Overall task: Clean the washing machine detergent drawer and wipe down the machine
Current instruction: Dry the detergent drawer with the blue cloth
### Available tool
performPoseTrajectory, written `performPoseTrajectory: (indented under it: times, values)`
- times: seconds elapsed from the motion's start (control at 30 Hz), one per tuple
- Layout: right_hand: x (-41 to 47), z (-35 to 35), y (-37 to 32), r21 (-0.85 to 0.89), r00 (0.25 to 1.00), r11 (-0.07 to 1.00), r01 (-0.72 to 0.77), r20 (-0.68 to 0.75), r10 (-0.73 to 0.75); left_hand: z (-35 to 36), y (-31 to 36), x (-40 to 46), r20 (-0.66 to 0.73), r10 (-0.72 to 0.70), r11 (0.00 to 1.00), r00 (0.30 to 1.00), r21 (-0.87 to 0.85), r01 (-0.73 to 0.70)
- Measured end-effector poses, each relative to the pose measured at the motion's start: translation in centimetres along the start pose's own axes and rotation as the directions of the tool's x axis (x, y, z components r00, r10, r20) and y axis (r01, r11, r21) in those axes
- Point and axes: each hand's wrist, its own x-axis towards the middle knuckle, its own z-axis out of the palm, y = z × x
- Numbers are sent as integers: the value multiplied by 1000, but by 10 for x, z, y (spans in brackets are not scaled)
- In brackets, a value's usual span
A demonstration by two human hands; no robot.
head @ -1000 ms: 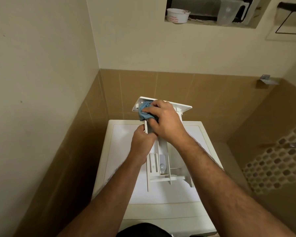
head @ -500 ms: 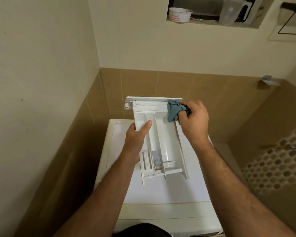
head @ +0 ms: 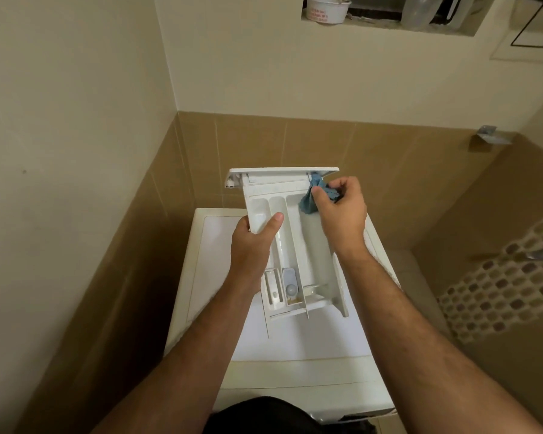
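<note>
The white plastic three-compartment detergent drawer (head: 290,242) is out of its slot and held in the air above the flat white top of the washing machine (head: 298,343), front panel away from the person. The left hand (head: 254,249) grips the drawer's left wall, thumb hooked over the rim into the left compartment. The right hand (head: 342,214) pinches a small crumpled blue cloth (head: 311,198) and presses it into the far right corner, just behind the front panel. The hands are apart, one on each side of the drawer.

Step in hand: wiping the drawer interior, judged to be early to midway. The machine surfaces are not yet wiped.

Next move: the cloth needs to travel down the right compartment toward the siphon insert at the near end, then into the two narrower channels. These call for a fingertip behind the cloth.

Surroundings: cream walls with tan tiling close in on the left and behind. A wall niche above holds a white bowl (head: 326,9) and a clear plastic jug (head: 420,10). Nothing obstructs the wiping path.
</note>
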Motion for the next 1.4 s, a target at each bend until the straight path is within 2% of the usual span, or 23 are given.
performPoseTrajectory:
  times: [0.13, 0.23, 0.57, 0.73, 0.9, 1.0, 1.2, 1.4]
  values:
    - [-5, 3, 7, -100, 997, 994, 47, 66, -41, 0, -3, 1, -48, 78, 996, 996, 44, -76]
    - [-11, 4, 12, -90, 997, 995, 33, 70, -26, -1, -9, 2, -81, 124, 991, 989, 70, -118]
    - [-33, -3, 24, -96, 992, 995, -6, 128, 18, -2, -13, 5, -182, 125, 992, 975, 46, -119]
    - [-41, -10, 34, -105, 989, 994, -12, 147, 28, -3, -11, 6, -160, 95, 995, 982, 16, -94]
    - [-13, -5, 8, -17, 994, 996, 84, 74, -82, 6, -11, 2, -126, 106, 994, 986, 4, -107]
    - [-4, -2, 4, -22, 988, 994, 107, 111, -104, 5, -10, 3, -139, 116, 993, 984, -20, -120]
    - [-41, -5, 40, -18, 978, 1000, -12, 209, 16, -6, -13, 4, -223, 74, 996, 972, -24, -82]
    - [-72, -20, 67, -28, 968, 995, -93, 232, 97, -11, -16, 5, -232, 42, 999, 972, 13, -40]
